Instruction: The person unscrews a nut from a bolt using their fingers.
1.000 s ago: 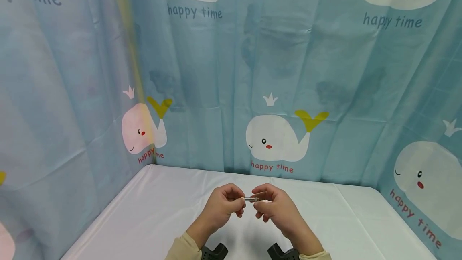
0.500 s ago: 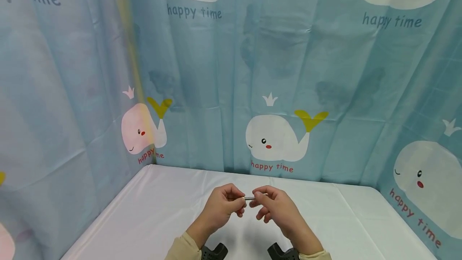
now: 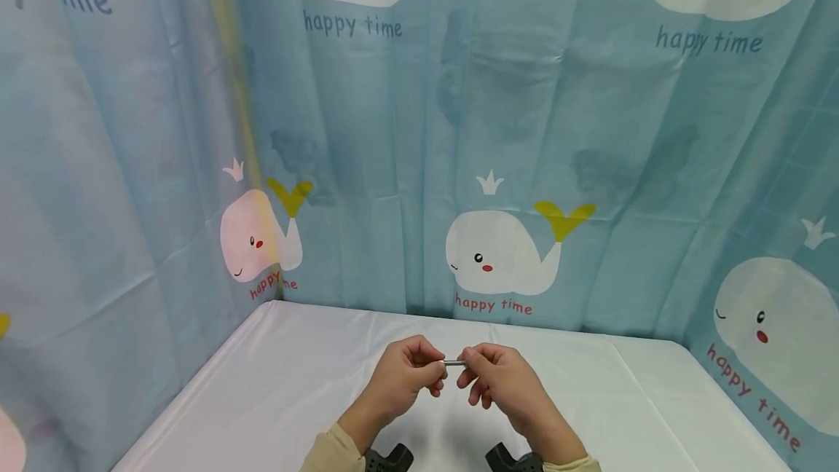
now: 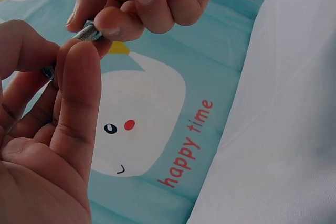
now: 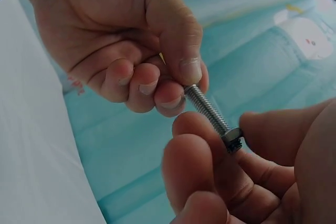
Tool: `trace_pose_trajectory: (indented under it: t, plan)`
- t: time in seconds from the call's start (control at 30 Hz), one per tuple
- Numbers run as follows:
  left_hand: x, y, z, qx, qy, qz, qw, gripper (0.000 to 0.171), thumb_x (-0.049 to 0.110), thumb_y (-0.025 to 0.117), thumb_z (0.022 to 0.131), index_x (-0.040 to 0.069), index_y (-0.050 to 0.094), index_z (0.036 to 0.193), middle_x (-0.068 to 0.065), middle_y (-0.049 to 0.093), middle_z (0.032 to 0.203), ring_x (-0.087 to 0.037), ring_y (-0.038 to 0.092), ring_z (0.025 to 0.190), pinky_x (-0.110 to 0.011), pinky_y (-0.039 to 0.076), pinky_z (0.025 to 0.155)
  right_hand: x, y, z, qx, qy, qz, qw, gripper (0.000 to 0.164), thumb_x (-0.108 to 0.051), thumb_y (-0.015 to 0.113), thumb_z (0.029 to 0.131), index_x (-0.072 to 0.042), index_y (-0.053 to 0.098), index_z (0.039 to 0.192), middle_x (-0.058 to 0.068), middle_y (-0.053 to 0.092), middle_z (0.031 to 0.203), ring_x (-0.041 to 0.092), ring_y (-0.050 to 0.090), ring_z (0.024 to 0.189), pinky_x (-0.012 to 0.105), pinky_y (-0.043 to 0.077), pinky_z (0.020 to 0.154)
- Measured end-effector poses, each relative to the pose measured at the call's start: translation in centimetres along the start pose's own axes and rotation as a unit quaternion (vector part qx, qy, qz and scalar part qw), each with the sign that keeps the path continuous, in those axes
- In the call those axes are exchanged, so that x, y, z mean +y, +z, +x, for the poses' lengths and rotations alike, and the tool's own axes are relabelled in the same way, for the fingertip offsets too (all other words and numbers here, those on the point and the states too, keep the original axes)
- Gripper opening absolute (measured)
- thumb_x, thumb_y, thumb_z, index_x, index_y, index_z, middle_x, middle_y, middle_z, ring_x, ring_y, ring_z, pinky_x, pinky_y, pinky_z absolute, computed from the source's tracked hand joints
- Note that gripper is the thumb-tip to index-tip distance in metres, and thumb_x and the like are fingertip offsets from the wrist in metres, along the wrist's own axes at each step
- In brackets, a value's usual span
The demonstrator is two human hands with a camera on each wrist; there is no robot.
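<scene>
Between my two hands a threaded metal bolt lies roughly level above the table. Its one end is pinched by the thumb and fingers of my left hand; the bolt's threads run out from that pinch in the right wrist view. A hex nut sits on the bolt near its far end, with a short bit of dark thread past it. My right hand pinches this nut between thumb and index finger, its other fingers curled loosely below. In the left wrist view, part of the bolt head shows behind my left fingers.
A white cloth covers the table under my hands. Blue curtains printed with whales hang behind and at both sides. Black wrist mounts sit under my wrists, by the beige sleeves.
My right thumb and index finger, spread apart at the nut a second ago, have come together on it. My right hand has dipped slightly. The left hand keeps its hold on the bolt.
</scene>
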State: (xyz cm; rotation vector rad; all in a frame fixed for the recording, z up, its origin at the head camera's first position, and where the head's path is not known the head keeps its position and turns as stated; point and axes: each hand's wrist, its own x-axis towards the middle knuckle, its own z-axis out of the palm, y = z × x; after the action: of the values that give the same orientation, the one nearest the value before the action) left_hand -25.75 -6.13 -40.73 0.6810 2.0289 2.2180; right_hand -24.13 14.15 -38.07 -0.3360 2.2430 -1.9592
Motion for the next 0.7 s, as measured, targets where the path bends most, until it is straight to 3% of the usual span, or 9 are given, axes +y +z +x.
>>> trace_pose_trajectory:
  t: [0.13,0.27,0.37,0.5,0.6,0.7]
  plan:
    - [0.08,0.06,0.01,-0.001,0.003,0.003,1.0,0.013,0.0,0.067,0.089,-0.008,0.063,0.098,-0.013,0.068,0.079,-0.018,0.064,0.066,-0.034,0.059,0.064,-0.04,-0.04,-0.02,0.004,-0.015,0.0,1.0,0.028,-0.026,0.065,0.098,0.0,0.067,0.107,0.012,0.069,0.086,0.021,0.059,0.061,0.027,0.047,0.052]
    - [0.15,0.11,-0.07,0.002,0.0,0.0,1.0,0.011,0.0,0.066,0.09,-0.008,0.063,0.098,-0.013,0.068,0.082,-0.019,0.063,0.066,-0.033,0.059,0.064,-0.13,-0.15,-0.02,0.0,-0.011,0.007,1.0,0.028,-0.021,0.067,0.096,-0.001,0.065,0.115,0.014,0.071,0.098,0.024,0.063,0.064,0.028,0.047,0.052]
    - [0.18,0.16,-0.09,0.003,0.0,-0.001,1.0,0.011,-0.001,0.066,0.09,-0.008,0.063,0.098,-0.014,0.068,0.082,-0.019,0.064,0.066,-0.033,0.059,0.064,-0.12,-0.15,0.05,-0.001,0.003,0.001,1.0,0.039,-0.031,0.066,0.097,-0.001,0.064,0.12,0.014,0.072,0.099,0.025,0.065,0.062,0.027,0.045,0.049]
    - [0.07,0.24,0.0,0.001,0.002,-0.002,1.0,0.016,0.0,0.066,0.09,-0.011,0.062,0.1,-0.014,0.068,0.081,-0.019,0.064,0.066,-0.033,0.059,0.063,0.02,-0.04,0.11,0.007,0.01,-0.021,1.0,0.048,-0.044,0.061,0.098,0.001,0.067,0.114,0.012,0.071,0.084,0.021,0.062,0.058,0.026,0.044,0.047]
    - [-0.06,0.27,-0.01,0.0,0.0,-0.003,1.0,0.014,0.0,0.066,0.09,-0.011,0.062,0.1,-0.013,0.068,0.08,-0.019,0.063,0.065,-0.033,0.059,0.063,0.08,-0.01,0.08,0.01,0.003,-0.026,1.0,0.04,-0.037,0.062,0.099,0.001,0.068,0.107,0.011,0.068,0.078,0.019,0.059,0.058,0.027,0.045,0.049]
    - [-0.02,0.25,-0.09,0.001,-0.002,0.0,1.0,0.011,-0.001,0.066,0.089,-0.008,0.064,0.098,-0.013,0.069,0.081,-0.019,0.063,0.066,-0.033,0.059,0.063,0.04,-0.09,0.05,0.006,-0.005,-0.015,1.0,0.029,-0.026,0.065,0.097,0.001,0.067,0.108,0.012,0.069,0.084,0.02,0.059,0.06,0.027,0.047,0.051]
